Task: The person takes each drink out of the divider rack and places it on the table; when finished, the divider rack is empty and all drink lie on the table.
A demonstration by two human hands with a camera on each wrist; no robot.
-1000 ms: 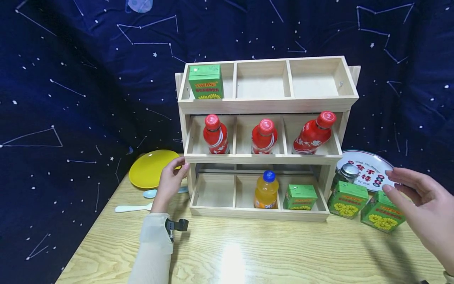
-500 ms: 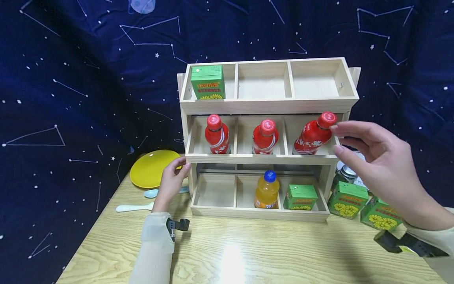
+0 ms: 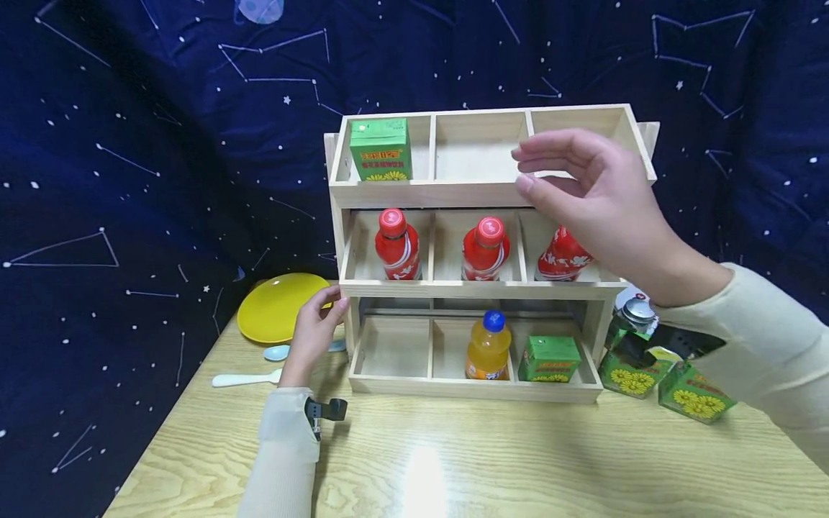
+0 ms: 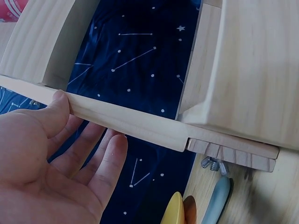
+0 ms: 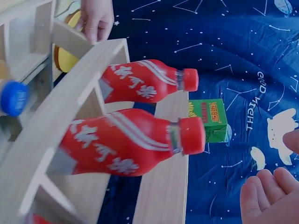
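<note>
My left hand (image 3: 312,332) holds the left upright of the wooden three-tier shelf (image 3: 476,289); the left wrist view shows the thumb on one side of the post (image 4: 126,116) and fingers behind it. My right hand (image 3: 605,198), holding nothing, hovers before the top tier's right compartment, fingers loosely bent and thumb apart. Behind it, partly covered, a red bottle (image 3: 562,257) leans in the middle tier. Two more red bottles, one at left (image 3: 398,248) and one in the centre (image 3: 486,248), stand in that tier. A green drink box (image 3: 381,151) occupies the top left compartment.
The bottom tier holds an orange drink bottle (image 3: 488,347) and a green box (image 3: 549,359). Right of the shelf are a glass jar (image 3: 635,314) and two green boxes, one nearer (image 3: 696,394). At left lie a yellow plate (image 3: 275,309), a blue spoon (image 3: 277,352) and a white utensil (image 3: 242,379).
My empty right hand has moved from beside the green boxes at right, past the leaning bottle, up and left to the top tier. The left hand keeps its place on the upright.
</note>
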